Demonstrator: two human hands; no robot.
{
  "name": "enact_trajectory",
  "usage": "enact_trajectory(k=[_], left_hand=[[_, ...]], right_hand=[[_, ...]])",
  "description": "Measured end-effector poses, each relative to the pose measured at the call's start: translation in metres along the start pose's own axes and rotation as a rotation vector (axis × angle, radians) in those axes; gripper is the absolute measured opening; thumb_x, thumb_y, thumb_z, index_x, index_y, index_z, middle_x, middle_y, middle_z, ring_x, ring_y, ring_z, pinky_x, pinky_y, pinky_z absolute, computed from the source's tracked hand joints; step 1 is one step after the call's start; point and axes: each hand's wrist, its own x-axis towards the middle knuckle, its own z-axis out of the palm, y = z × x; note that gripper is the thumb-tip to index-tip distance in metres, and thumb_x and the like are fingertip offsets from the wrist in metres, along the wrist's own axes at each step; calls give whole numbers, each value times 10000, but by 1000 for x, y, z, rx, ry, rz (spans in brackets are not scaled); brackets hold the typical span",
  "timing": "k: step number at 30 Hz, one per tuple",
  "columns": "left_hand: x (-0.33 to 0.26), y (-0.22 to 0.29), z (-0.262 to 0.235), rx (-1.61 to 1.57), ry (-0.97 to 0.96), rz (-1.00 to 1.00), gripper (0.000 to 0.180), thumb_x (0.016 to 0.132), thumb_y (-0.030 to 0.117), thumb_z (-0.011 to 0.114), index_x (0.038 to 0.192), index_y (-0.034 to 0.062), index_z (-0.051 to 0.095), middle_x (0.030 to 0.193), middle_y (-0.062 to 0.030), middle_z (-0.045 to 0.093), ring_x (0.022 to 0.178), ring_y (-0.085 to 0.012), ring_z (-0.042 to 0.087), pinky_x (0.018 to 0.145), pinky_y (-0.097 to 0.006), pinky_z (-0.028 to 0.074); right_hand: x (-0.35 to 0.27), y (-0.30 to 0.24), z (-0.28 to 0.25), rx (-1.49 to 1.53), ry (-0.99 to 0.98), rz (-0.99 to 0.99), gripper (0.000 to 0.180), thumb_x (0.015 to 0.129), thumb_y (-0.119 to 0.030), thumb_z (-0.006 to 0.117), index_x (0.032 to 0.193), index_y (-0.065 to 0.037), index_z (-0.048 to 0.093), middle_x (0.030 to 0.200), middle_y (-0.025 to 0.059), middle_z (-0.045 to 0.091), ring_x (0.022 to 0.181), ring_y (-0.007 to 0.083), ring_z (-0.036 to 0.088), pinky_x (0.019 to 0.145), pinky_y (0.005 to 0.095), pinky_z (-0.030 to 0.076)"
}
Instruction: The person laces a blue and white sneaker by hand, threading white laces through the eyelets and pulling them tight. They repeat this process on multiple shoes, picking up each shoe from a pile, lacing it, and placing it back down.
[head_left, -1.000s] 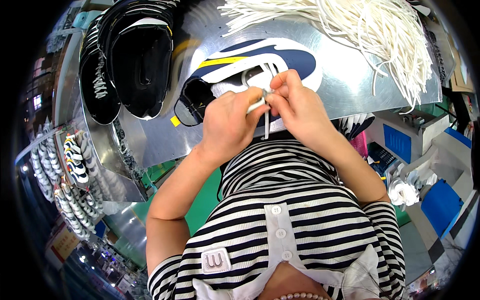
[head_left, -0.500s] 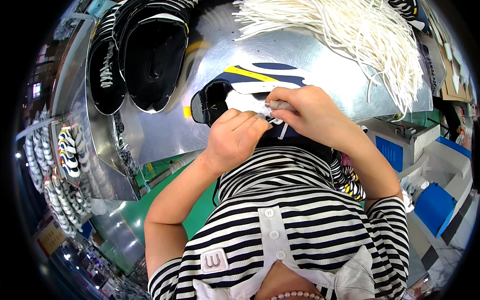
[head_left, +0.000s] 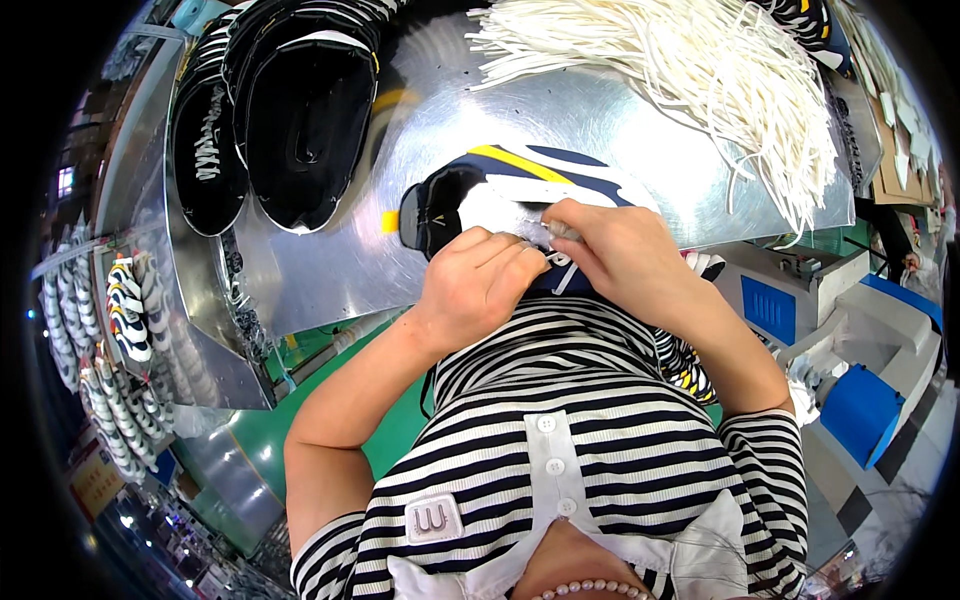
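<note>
A shoe upper (head_left: 530,185) in navy, white and yellow lies at the table's front edge, its black-lined collar toward the left. My left hand (head_left: 480,285) is closed over the near side of the upper, fingers curled; what they pinch is hidden. My right hand (head_left: 635,255) is closed at the upper's opening, thumb and forefinger around a short grey-white wrapped piece (head_left: 562,231), apparently with a thin tip. Whether it is a tool handle I cannot tell. A bit of white lace (head_left: 566,276) shows on the near side between my hands.
A large heap of white laces (head_left: 690,80) spreads over the metal table (head_left: 330,280) at the far right. Black-lined shoe uppers (head_left: 305,140) stand at the far left. More shoe parts (head_left: 127,310) hang at the left. A grey machine with a blue panel (head_left: 768,310) stands to the right.
The upper has shifted slightly right and down, with its collar turned a little. My right hand has moved down closer to it; my left hand stays closed in nearly the same place.
</note>
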Motion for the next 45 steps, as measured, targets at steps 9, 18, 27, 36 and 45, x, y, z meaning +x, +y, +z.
enact_trajectory(k=[9, 18, 27, 36, 45], left_hand=[[8, 2, -11, -74, -105, -84, 351, 740, 34, 804, 974, 22, 542, 727, -91, 613, 579, -271, 548, 554, -342, 445], [20, 1, -16, -358, -26, -779, 750, 871, 293, 741, 1369, -59, 305, 837, -190, 668, 738, -340, 660, 702, -409, 516], [21, 3, -3, -273, 155, -891, 415, 834, 31, 748, 1166, -2, 503, 945, -105, 700, 846, -96, 648, 734, -243, 522], [21, 4, -5, -305, 141, -928, 418, 843, -23, 703, 1190, -12, 470, 954, -116, 688, 862, -102, 647, 750, -234, 515], [27, 12, 2, -62, 184, -627, 411, 781, 2, 653, 1179, 14, 551, 785, -138, 615, 724, -318, 592, 702, -425, 457]], right_hand=[[2, 32, -16, 843, 390, 50, 179, 969, -141, 575, 1065, -14, 657, 1091, 89, 690, 884, 143, 672, 806, 276, 531], [22, 9, 19, 453, 297, 71, 191, 875, -34, 709, 1060, -6, 668, 938, 43, 721, 831, 95, 682, 765, 217, 533], [16, -15, 2, 353, 291, 121, 241, 943, -82, 630, 1172, -17, 586, 869, 63, 699, 763, 116, 638, 721, 229, 496], [1, -10, 1, 178, 153, 169, 130, 953, -84, 624, 1014, 11, 559, 771, 109, 673, 679, 154, 658, 618, 268, 499], [38, -24, 21, -479, 77, 112, 176, 939, -185, 607, 982, -48, 506, 718, 106, 677, 612, 284, 666, 525, 374, 483]])
